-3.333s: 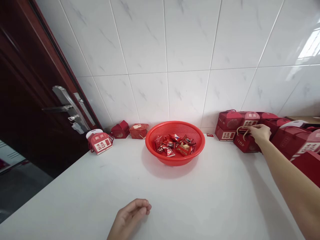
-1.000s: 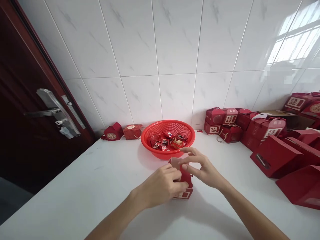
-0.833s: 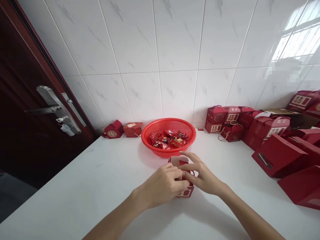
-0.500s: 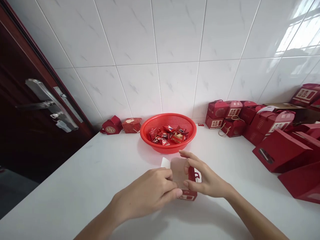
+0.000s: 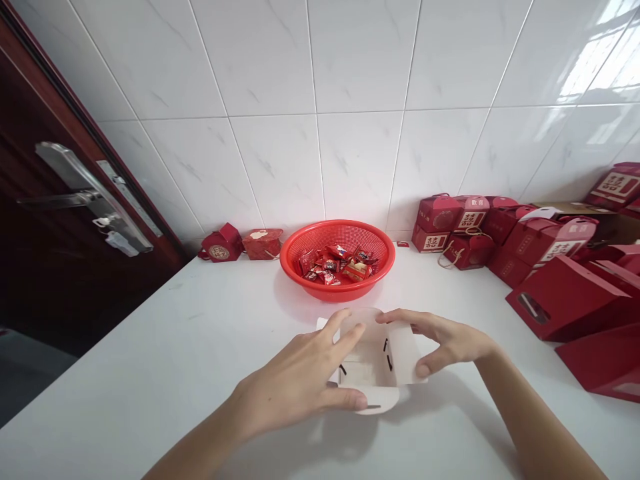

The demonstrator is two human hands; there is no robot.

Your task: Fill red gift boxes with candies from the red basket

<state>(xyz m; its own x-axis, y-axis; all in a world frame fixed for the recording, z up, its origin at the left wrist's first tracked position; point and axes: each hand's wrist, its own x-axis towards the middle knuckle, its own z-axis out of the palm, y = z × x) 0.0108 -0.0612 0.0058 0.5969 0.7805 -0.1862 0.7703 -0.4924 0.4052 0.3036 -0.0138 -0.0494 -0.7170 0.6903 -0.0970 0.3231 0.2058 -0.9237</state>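
Note:
In the head view, a small gift box [image 5: 367, 367] stands on the table with its top open and its white inside showing. Its flaps are folded outward, and short dark cord ends show on the inner walls. My left hand [image 5: 305, 377] is spread over the box's left side, its thumb on the front flap [image 5: 380, 400]. At the right flap [image 5: 404, 350] is my right hand [image 5: 447, 340], fingers apart, fingertips at the back corner and thumb by the outer edge. The left wall is partly hidden by my left hand.
Behind the box, a red plastic basket [image 5: 337, 293] contains wrapped candies [image 5: 333, 263]. Two small red boxes [image 5: 223, 243] stand by the wall at left. Many red gift boxes [image 5: 545, 247] and upright bags [image 5: 565, 297] crowd the right side. A dark door [image 5: 45, 267] is at far left.
The box's flaps have swung outward, so its white interior now faces up. My left fingers have uncurled and spread, and my right hand has moved right along with the right flap.

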